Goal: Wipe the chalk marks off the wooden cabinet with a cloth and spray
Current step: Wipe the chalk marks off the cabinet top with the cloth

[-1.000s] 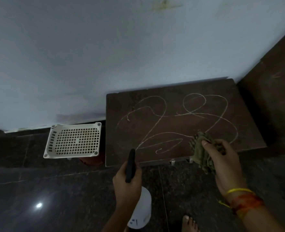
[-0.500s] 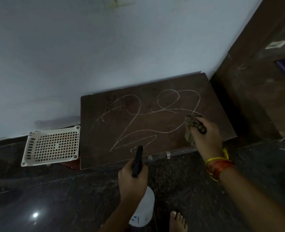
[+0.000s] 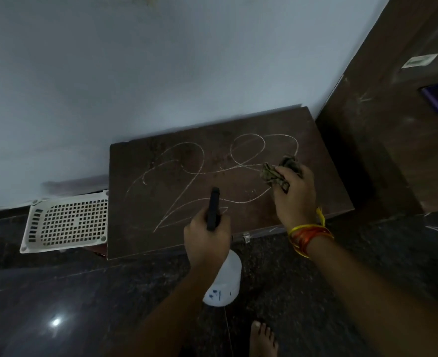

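Note:
A low dark wooden cabinet (image 3: pixel 161 235) stands against the pale wall, its top covered in looping white chalk marks (image 3: pixel 187 173). My left hand (image 3: pixel 205 238) grips a white spray bottle (image 3: pixel 223 282) by its black trigger head, which points over the cabinet's front edge. My right hand (image 3: pixel 293 194) holds a crumpled olive cloth (image 3: pixel 274 172) on the right part of the top, over the chalk loops there.
A white perforated plastic basket (image 3: pixel 68 222) lies on the dark stone floor left of the cabinet. A tall brown wooden unit (image 3: pixel 393 124) rises on the right. My bare foot (image 3: pixel 263 340) shows at the bottom edge.
My right hand has carried the cloth from the cabinet's front edge up onto the chalk loops on the right. The spray nozzle has come forward over the cabinet top.

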The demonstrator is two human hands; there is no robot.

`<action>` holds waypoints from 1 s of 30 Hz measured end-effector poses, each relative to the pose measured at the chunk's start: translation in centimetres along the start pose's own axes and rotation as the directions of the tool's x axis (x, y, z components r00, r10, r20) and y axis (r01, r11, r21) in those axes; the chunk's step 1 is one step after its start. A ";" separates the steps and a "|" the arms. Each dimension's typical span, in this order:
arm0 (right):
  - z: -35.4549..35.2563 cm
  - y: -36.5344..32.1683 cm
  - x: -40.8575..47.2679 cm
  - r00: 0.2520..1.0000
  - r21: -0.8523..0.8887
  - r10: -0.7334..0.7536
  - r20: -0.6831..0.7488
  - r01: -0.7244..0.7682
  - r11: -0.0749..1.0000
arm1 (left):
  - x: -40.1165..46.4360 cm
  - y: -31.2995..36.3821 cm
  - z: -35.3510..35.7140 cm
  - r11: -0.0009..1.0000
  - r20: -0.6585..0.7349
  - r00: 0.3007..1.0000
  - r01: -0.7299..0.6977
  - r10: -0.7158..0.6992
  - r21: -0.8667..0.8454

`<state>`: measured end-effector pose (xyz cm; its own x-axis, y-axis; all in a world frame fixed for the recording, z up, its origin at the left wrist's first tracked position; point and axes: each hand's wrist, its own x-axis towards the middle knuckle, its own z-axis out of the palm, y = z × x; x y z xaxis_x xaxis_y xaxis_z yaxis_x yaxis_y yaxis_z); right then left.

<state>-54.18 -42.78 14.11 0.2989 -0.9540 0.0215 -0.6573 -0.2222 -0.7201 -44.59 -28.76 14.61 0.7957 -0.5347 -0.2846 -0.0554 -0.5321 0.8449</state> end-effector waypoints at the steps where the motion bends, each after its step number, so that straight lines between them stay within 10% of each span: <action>1: -0.1 0.1 0.4 1.000 -0.018 -0.013 -0.004 0.013 1.000 | 0.3 0.3 0.3 1.000 -0.016 1.000 0.004 -0.004 0.011; 30: -6.1 6.2 3.5 0.993 -0.136 0.090 -0.079 -0.100 0.986 | -4.3 -0.1 7.2 0.985 0.322 0.944 -0.118 0.073 0.123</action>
<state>-61.41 -48.69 13.97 0.1828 -0.9831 0.0112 -0.7717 -0.1505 -0.6179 -52.35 -31.19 12.50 0.5530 -0.7550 -0.3524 -0.2227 -0.5415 0.8106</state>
